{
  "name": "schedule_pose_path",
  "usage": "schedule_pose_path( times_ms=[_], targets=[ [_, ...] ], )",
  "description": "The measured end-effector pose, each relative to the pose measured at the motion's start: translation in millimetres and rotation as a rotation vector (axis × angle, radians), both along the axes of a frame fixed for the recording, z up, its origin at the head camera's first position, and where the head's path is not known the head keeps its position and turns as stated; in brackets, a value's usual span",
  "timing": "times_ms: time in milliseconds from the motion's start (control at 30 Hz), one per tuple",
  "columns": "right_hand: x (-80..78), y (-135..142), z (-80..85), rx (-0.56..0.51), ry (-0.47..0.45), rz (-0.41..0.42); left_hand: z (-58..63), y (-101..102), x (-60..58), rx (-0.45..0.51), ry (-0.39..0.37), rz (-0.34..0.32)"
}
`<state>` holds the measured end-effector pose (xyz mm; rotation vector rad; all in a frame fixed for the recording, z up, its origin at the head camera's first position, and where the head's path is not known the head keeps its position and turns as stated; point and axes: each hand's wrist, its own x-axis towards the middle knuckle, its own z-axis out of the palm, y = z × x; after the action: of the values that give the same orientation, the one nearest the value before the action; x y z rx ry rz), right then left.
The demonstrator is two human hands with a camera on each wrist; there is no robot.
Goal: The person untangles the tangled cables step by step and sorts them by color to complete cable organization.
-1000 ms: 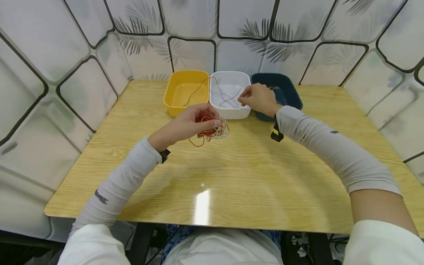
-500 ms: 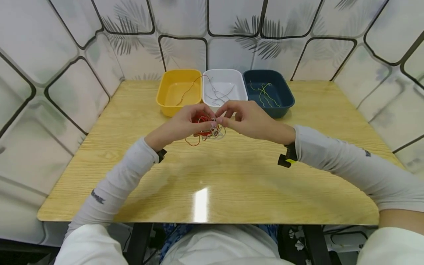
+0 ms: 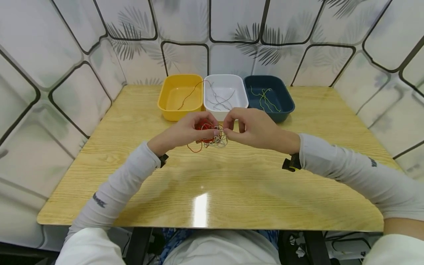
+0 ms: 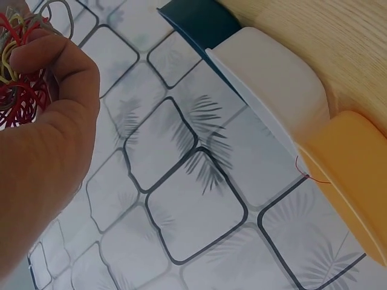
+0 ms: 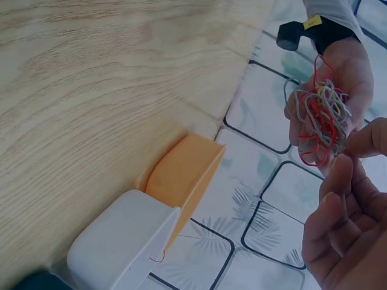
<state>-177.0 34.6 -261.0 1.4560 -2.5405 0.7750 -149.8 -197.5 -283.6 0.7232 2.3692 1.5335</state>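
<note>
Right hand (image 3: 255,129) has come back from over the white bin (image 3: 238,84) since a second ago, and now it meets the left hand (image 3: 183,131) out in front. Around them I see a pale wall (image 3: 185,60) on three sides, dark-outlined and printed with leaves. Below lies the table (image 3: 238,195), light wood grain, glossy enough to throw back a bright patch near its front edge; I'd expect it to be slick. At its far side the white bin stands between the yellow bin (image 3: 170,115) and the blue bin (image 3: 285,116).

On my feed the left hand grips the tangle (image 5: 323,118), thumb and fingers curled round it; the right pinches its edge, on which strand I can't make out. The tangle hangs clear of the table, red, grey and a little yellow. I judge it very light, soft and limp, not slippery, hardly fragile, but quick to knot under a hard pull. Best hold: loosely round the body, and by a free loop at the edge.

Smallest are the green strands (image 3: 264,95) in the blue bin.
</note>
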Motion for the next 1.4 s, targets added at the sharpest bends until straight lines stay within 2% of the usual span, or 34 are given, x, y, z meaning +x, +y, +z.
schedule_pose_path(
  times_ms=[167,233,300,367,467,567,667,767,933,1000,1067,1200,1300,1400],
  targets=[
    [5.0,5,-1.2,0.008,0.033,0.011,-1.0,-3,-1.7,0.002,-0.012,0.018],
    [9.1,6,-3.6,-0.016,0.041,0.021,-1.1,-5,-2.6,0.026,-0.023,0.017],
    [13.9,5,-6.3,-0.068,0.006,0.046,-1.1,-6,-2.4,0.049,-0.032,0.009],
    [18.5,4,-8.6,-0.131,-0.082,0.081,-1.9,-6,-2.2,0.069,-0.031,-0.011],
    [23.3,2,-10.0,-0.224,-0.288,0.121,-2.4,-7,-0.2,0.071,-0.025,-0.033],
    [24.8,3,-9.6,-0.292,-0.479,0.111,-3.2,-9,0.9,0.079,-0.019,-0.034],
    [24.1,3,-8.0,-0.352,-0.602,0.114,-2.9,-10,2.1,0.082,-0.019,-0.023],
    [22.6,3,-6.4,-0.406,-0.691,0.113,-1.9,-10,2.6,0.088,0.001,-0.019],
    [22.3,6,-1.5,-0.439,-0.836,-0.003,-2.1,-12,1.9,0.106,0.05,-0.022],
    [21.3,9,2.2,-0.495,-0.902,-0.043,-2.9,-15,2.7,0.101,0.049,-0.01],
    [18.2,15,5.7,-0.554,-0.924,-0.048,0.6,-18,7.0,0.105,0.031,0.014],
    [11.6,26,10.5,-0.637,-0.941,-0.008,13.7,-19,17.9,0.098,0.039,0.065],
    [10.1,30,11.3,-0.683,-1.004,0.044,19.9,-15,20.2,0.1,0.065,0.054],
    [9.1,30,11.3,-0.708,-1.067,0.147,21.4,-12,19.2,0.115,0.09,0.029]
  ],
)
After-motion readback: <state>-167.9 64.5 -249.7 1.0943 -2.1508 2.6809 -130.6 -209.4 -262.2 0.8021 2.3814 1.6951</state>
